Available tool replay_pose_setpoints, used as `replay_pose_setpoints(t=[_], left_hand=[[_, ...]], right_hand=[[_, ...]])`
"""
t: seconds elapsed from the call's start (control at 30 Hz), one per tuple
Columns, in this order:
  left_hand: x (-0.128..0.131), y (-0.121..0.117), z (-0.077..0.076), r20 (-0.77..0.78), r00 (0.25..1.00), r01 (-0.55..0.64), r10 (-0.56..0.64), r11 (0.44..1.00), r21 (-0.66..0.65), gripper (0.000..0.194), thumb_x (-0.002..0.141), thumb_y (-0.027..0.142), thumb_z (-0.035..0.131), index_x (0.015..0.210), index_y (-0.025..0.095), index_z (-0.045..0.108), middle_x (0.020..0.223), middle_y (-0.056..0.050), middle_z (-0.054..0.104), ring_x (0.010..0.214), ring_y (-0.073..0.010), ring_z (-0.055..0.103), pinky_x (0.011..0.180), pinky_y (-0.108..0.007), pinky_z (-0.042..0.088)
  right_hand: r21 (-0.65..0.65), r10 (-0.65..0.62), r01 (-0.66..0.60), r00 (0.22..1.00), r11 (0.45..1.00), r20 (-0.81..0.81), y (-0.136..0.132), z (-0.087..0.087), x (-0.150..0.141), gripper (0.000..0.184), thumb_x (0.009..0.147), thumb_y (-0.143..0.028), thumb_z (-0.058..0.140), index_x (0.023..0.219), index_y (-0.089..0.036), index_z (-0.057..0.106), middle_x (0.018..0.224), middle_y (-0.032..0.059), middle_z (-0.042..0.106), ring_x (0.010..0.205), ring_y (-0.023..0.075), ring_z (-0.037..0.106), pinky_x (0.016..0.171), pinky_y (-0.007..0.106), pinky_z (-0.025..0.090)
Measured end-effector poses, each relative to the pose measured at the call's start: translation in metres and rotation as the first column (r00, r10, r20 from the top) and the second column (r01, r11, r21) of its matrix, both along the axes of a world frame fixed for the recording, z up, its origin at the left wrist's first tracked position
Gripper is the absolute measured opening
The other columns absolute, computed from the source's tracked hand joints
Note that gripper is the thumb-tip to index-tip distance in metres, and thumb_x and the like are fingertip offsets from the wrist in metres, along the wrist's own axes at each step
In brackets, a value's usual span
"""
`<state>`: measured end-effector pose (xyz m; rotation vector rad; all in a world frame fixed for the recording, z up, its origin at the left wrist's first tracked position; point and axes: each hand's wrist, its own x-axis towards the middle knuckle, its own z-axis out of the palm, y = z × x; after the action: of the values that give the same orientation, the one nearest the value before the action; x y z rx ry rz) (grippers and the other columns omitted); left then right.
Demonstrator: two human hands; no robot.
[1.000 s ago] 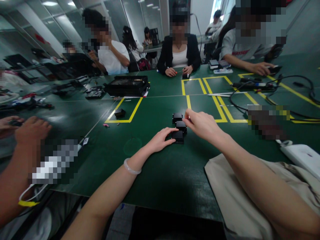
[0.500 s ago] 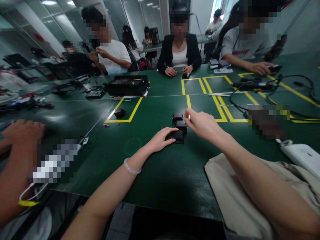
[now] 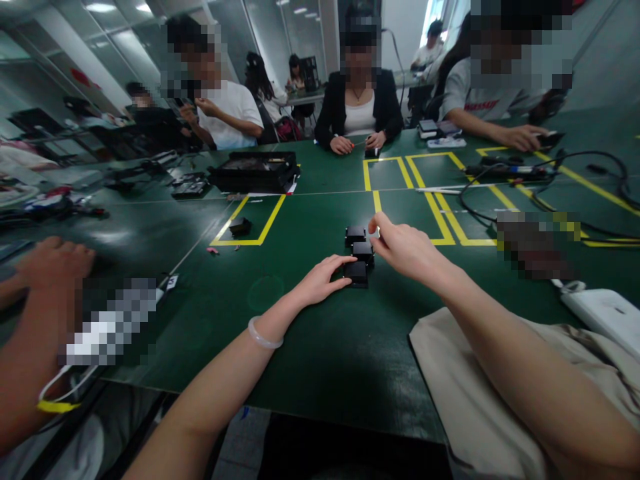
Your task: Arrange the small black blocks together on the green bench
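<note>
Three small black boxes stand close together on the green table: a far box (image 3: 356, 233), a middle box (image 3: 363, 251) and a near box (image 3: 356, 272). My left hand (image 3: 323, 279) grips the near box from its left side, index finger at its far edge and thumb at its near left corner. Beside the middle and far boxes, on their right, is my right hand (image 3: 400, 245). Its fingers are curled with thumb and index close together; anything they hold is too small to make out.
Another black part (image 3: 241, 227) lies inside yellow tape at left, near small pink bits (image 3: 213, 251). A large black case (image 3: 254, 171) stands behind it. Beige cloth (image 3: 450, 360) and a white power bank (image 3: 607, 313) lie at right. A neighbour's arm (image 3: 45, 293) rests at left; co-workers sit opposite.
My right hand has shifted very slightly, and the pale spot between its fingertips no longer shows as clearly. The left hand and the black boxes stay in place.
</note>
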<state>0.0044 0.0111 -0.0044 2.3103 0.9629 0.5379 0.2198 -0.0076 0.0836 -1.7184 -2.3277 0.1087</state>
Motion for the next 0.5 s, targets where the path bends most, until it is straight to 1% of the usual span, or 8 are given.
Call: replay_pose_setpoints(t=[0.1, 0.27, 0.43, 0.5], left_hand=[[-0.0001, -0.0001, 0.0006, 0.004, 1.000, 0.001, -0.001, 1.000, -0.002, 0.045, 0.089, 0.031, 0.056, 0.133, 0.027, 0.047, 0.122, -0.008, 0.055, 0.109, -0.0239, 0.053, 0.091, -0.037, 0.044], [0.0001, 0.0001, 0.0005, 0.010, 1.000, 0.003, -0.003, 1.000, 0.002, 0.044, 0.089, 0.030, 0.056, 0.132, 0.026, 0.048, 0.121, -0.007, 0.055, 0.109, -0.0236, 0.053, 0.091, -0.036, 0.044], [0.0003, 0.0001, 0.0006, 0.005, 1.000, 0.006, -0.006, 1.000, 0.005, 0.043, 0.089, 0.029, 0.056, 0.131, 0.026, 0.048, 0.123, -0.008, 0.055, 0.111, -0.0242, 0.052, 0.094, -0.038, 0.042], [0.0003, -0.0002, 0.0010, -0.002, 1.000, 0.001, -0.001, 1.000, 0.003, 0.044, 0.089, 0.030, 0.056, 0.132, 0.026, 0.048, 0.120, -0.008, 0.056, 0.110, -0.0245, 0.053, 0.094, -0.039, 0.042]], right_hand=[[0.015, -0.010, 0.010, 1.000, 1.000, -0.019, 0.0004, -0.0013, 0.0000, 0.026, 0.092, -0.036, 0.036, 0.112, -0.023, 0.045, 0.086, 0.0054, 0.068, 0.074, 0.0220, 0.061, 0.055, 0.028, 0.029], [0.026, -0.016, 0.015, 0.999, 1.000, 0.031, 0.0014, -0.0031, 0.0007, 0.022, 0.093, -0.036, 0.035, 0.103, -0.024, 0.050, 0.082, 0.0048, 0.068, 0.071, 0.0220, 0.061, 0.053, 0.028, 0.026], [0.019, -0.012, 0.012, 1.000, 1.000, -0.019, 0.0011, -0.0033, 0.0007, 0.026, 0.092, -0.034, 0.035, 0.114, -0.023, 0.044, 0.085, 0.0050, 0.068, 0.074, 0.0224, 0.061, 0.054, 0.028, 0.028], [0.026, -0.013, 0.014, 1.000, 1.000, -0.022, 0.0009, -0.0033, -0.0006, 0.026, 0.093, -0.037, 0.036, 0.112, -0.023, 0.045, 0.085, 0.0051, 0.068, 0.074, 0.0224, 0.061, 0.055, 0.028, 0.029]])
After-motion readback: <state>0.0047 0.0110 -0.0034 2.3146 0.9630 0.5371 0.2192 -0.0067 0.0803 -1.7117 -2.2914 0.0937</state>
